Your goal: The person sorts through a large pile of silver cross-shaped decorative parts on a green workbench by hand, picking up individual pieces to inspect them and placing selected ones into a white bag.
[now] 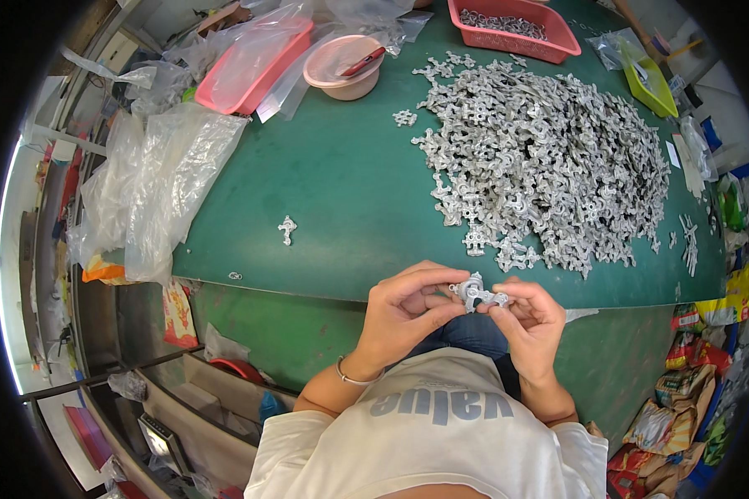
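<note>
Both hands meet at the near edge of the green table, in front of my shirt. Between them is a small silver-grey metal casting [478, 294] with a rounded body and a lobed arm. My left hand [412, 306] pinches its left end between thumb and fingers. The right end is gripped by my right hand [526, 320], thumb below and fingertips behind. A large heap of similar metal castings [549, 158] covers the right half of the table, just beyond my right hand. One single casting [287, 230] lies apart on the left.
A pink basin [345, 71] with a red-handled tool stands at the back, beside a pink tray [262, 66] under plastic film. Another pink tray [516, 33] holds small metal rings. Clear plastic bags [175, 175] hang over the left edge. A yellow-green tray [653, 87] sits far right.
</note>
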The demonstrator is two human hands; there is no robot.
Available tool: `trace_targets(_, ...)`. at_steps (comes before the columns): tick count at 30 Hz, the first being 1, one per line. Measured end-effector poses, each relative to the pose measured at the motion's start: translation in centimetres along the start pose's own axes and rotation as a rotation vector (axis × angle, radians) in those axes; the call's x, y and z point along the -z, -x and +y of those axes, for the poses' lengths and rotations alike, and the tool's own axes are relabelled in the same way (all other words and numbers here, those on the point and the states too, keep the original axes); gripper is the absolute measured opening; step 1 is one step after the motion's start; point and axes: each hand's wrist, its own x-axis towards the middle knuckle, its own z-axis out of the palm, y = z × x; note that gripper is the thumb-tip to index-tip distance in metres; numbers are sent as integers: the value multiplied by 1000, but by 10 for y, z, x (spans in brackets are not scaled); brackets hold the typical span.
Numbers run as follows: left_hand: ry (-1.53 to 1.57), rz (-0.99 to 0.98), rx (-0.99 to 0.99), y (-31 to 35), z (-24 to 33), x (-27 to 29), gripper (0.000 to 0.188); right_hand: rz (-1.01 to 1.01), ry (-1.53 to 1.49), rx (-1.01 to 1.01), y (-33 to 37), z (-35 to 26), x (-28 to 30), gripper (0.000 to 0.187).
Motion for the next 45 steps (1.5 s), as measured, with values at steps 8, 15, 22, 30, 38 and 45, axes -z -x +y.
trace_targets(8, -12, -45, -36, -1, 3, -13, 34, 48, 49, 101, 8, -9, 4, 25)
trace_targets(15, -16, -57, -51, -2, 4, -20, 33, 62, 80, 167, 11, -10, 8, 27)
trace_targets(22, 8, -60, -38, -1, 1, -21, 33, 103, 141, 202, 13, -8, 7, 27)
trace_targets(30, 9, -68, -36, -2, -1, -21, 33, 131, 215, 248, 13, -5, 8, 28)
trace_targets(38, 10, -75, -15, -2, -2, -21, 36, 163, 238, 252, 14, -3, 8, 26)
trace_targets(45, 15, -33, -27, -2, -2, -28, 33, 161, 252, 250, 13, -5, 7, 20)
